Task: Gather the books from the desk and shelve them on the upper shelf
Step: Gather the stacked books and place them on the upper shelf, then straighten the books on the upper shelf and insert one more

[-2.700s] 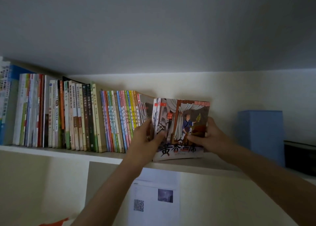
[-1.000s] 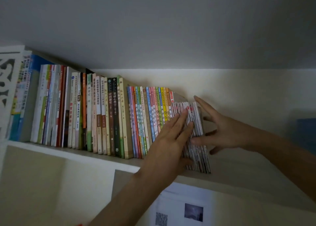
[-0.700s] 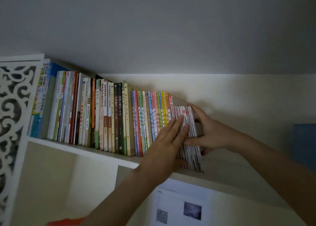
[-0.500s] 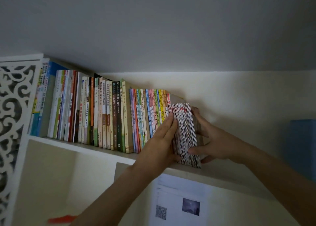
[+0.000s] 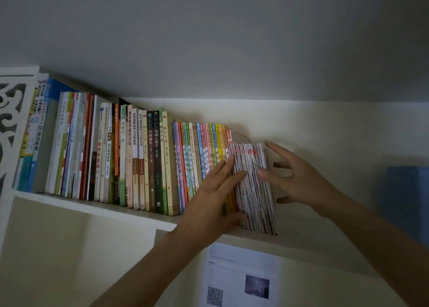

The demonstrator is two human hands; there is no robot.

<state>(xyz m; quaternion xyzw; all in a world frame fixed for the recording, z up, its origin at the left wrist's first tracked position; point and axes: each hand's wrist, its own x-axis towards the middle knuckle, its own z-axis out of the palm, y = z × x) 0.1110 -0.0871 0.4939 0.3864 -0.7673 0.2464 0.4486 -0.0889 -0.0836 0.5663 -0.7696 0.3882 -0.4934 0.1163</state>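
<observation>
A batch of thin books (image 5: 254,186) with white, red-marked spines stands upright at the right end of the row of books (image 5: 139,158) on the upper shelf (image 5: 92,205). My left hand (image 5: 214,200) lies flat with straight fingers against the front of the spines, thumb under the batch near the shelf edge. My right hand (image 5: 294,179) is spread open on the batch's right side, its fingertips touching the outermost cover.
A blue box (image 5: 406,202) stands on the shelf at the far right, with bare shelf between it and the books. A white carved panel (image 5: 9,130) borders the left end. A printed sheet (image 5: 241,276) with a QR code hangs under the shelf.
The thin books went from cover-out in both hands to spine-out in the row. Over the last second both hands squeezed them leftward; my right hand has now loosened and spread open.
</observation>
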